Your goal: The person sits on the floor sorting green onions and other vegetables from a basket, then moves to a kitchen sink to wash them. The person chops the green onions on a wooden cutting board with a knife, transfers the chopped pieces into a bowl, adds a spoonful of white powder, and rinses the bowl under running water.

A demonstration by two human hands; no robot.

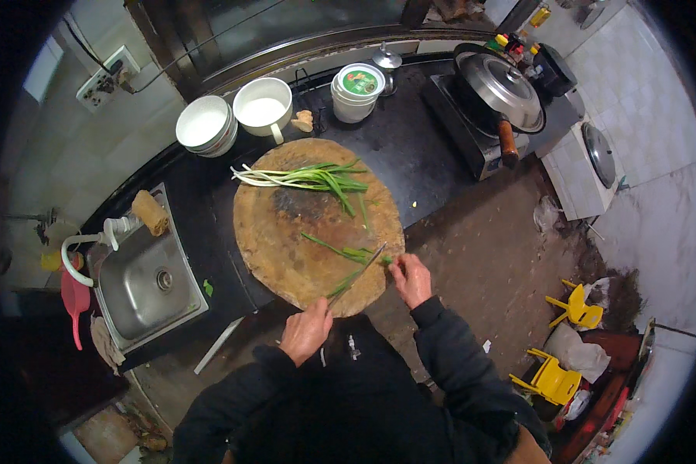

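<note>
Steel, narrow-bladed knife (356,278): handle hidden in the closed left hand (307,331); right hand (411,280) pinches slender green stalks (355,254), ends covered.

Pale, glossy tiles cover the left wall (135,143), where a white rectangular socket panel (98,93) is fixed. A wide window (286,35) with dark glass and a brown frame runs along the far side, above a long, black, shiny countertop (410,162) that catches soft reflections of the light. A rectangular stainless-steel sink (130,288) is set into its left end. White tiles line the right wall (642,93), with a low, white, box-like unit (568,184) in front. Below spreads a dull brown, stained floor (472,243); two small yellow chairs (558,380) stand at the lower right, near a pale, crumpled sack (578,352)
</note>
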